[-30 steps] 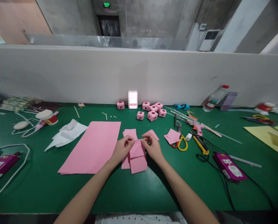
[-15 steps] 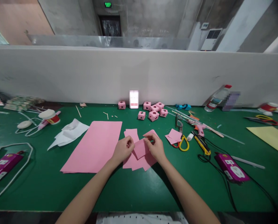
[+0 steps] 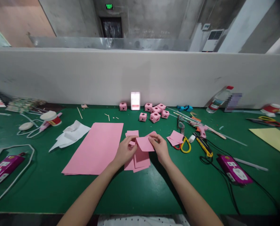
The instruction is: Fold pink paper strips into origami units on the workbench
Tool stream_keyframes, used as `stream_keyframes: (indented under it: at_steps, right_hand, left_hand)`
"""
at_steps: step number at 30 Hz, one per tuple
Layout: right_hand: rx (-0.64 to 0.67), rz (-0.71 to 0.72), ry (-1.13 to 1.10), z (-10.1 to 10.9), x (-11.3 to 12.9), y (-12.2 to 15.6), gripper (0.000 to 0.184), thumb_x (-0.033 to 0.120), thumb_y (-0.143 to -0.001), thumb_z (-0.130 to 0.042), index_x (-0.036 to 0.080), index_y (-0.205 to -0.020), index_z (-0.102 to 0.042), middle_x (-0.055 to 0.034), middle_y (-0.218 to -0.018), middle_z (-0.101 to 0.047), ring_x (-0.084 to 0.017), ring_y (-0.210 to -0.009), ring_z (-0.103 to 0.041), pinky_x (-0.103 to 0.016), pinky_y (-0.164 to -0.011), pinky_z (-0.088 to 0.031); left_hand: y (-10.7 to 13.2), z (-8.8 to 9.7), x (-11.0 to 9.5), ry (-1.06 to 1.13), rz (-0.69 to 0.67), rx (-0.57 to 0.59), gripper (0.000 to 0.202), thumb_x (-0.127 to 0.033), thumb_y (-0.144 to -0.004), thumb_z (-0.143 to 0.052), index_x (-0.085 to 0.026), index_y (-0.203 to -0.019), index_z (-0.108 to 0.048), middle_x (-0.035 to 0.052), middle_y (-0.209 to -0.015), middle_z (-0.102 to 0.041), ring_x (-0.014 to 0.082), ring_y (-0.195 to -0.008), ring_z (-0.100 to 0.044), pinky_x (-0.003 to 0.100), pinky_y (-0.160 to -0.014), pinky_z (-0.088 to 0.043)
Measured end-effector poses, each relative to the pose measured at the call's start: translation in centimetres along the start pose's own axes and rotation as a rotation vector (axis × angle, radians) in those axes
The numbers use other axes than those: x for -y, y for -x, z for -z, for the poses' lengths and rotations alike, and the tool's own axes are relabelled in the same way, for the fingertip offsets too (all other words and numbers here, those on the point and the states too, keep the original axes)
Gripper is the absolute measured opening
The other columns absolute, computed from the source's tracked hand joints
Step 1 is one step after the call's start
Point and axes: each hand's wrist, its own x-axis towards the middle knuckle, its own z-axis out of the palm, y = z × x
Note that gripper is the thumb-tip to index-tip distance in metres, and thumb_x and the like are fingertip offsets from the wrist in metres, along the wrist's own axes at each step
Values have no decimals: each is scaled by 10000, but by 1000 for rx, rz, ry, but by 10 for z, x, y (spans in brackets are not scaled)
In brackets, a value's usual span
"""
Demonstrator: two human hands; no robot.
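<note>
A small pink paper square [image 3: 145,143] is pinched between both hands over a loose pile of pink squares [image 3: 137,161] on the green table [image 3: 140,191]. My left hand [image 3: 125,150] grips its left edge with fingers closed. At the right edge, my right hand [image 3: 161,147] pinches it too. A large pink sheet [image 3: 96,147] lies just left of the hands. Several folded pink paper cubes [image 3: 154,113] sit farther back near the white wall.
Right of the hands lie more pink squares [image 3: 175,137], yellow-handled scissors [image 3: 184,145], a utility knife [image 3: 203,145], a glue gun [image 3: 200,128] and a purple power strip [image 3: 234,172]. White crumpled paper [image 3: 70,133], a tape roll [image 3: 51,117] and another power strip [image 3: 2,168] lie left. A yellow sheet [image 3: 271,138] lies far right.
The pink square has been lifted off the pile and turned flatter between both hands, which rose slightly toward the wall. The pile beneath shifted a little.
</note>
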Motion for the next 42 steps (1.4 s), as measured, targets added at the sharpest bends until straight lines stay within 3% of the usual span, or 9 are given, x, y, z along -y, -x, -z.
stream_keyframes:
  at_steps: [7,13,18,21,24,29,32,35,42]
  right_hand:
    - [176,-4,62,-5,-5,4,306,424,-711,-705,175,-884,-658,-43,-832,-663,-146,-648,-589,-261,-587,-475]
    - [359,55,286,-6,-6,11,264,434,-835,-563,186,-875,-643,-19,-741,-635,-144,-560,-568,-254,-522,-451]
    - [329,298,426,-5,5,15,429,498,-937,-369,183,-851,-647,-57,-835,-654,-191,-785,-605,-282,-703,-460]
    - [352,322,366,-3,13,16,420,544,-875,-493,188,-1050,-627,-68,-992,-667,-210,-891,-610,-279,-757,-458]
    - [278,342,387,-4,16,17,379,488,-818,-614,188,-1050,-627,-56,-980,-667,-204,-868,-597,-275,-774,-443]
    - [137,303,414,-1,13,11,287,421,-891,-505,180,-775,-609,8,-675,-564,-142,-619,-482,-243,-583,-362]
    - [103,281,456,3,10,5,305,412,-869,-516,182,-671,-549,33,-590,-465,-125,-562,-410,-241,-534,-307]
    - [64,244,473,7,5,1,269,387,-849,-508,178,-691,-569,28,-618,-498,-129,-586,-441,-239,-550,-326]
    - [108,37,410,8,-13,-6,229,290,-697,-570,172,-891,-598,9,-673,-645,-168,-619,-588,-259,-590,-431]
  left_hand:
    - [-1,3,4,16,-26,24,373,-83,-822,-425,-215,-1055,-685,58,-1091,-666,181,-1011,-611,285,-820,-489]
    - [-5,4,8,43,58,-14,267,-227,-876,-451,-179,-973,-695,75,-1039,-684,201,-992,-613,311,-861,-465]
    - [-6,5,16,-19,178,7,240,-323,-870,-475,-168,-870,-657,42,-871,-690,199,-824,-616,305,-764,-460]
    - [-6,6,15,-59,197,10,256,-343,-878,-461,-168,-868,-647,42,-861,-683,199,-812,-604,303,-754,-446]
    - [-6,6,11,-52,194,28,256,-359,-876,-469,-166,-823,-629,30,-822,-661,184,-779,-586,287,-731,-435]
    - [-7,12,-2,114,242,286,369,-454,-892,-444,-153,-746,-600,10,-705,-601,140,-655,-530,237,-598,-399]
    - [-8,20,-9,225,299,484,368,-471,-873,-471,-148,-884,-648,44,-824,-657,152,-696,-572,236,-602,-429]
    - [-8,30,-11,243,322,545,292,-394,-796,-585,-163,-948,-679,61,-907,-690,180,-739,-624,249,-619,-468]
    - [-8,51,18,-322,176,241,335,-272,-771,-577,-222,-1091,-662,52,-905,-691,216,-802,-638,294,-695,-477]
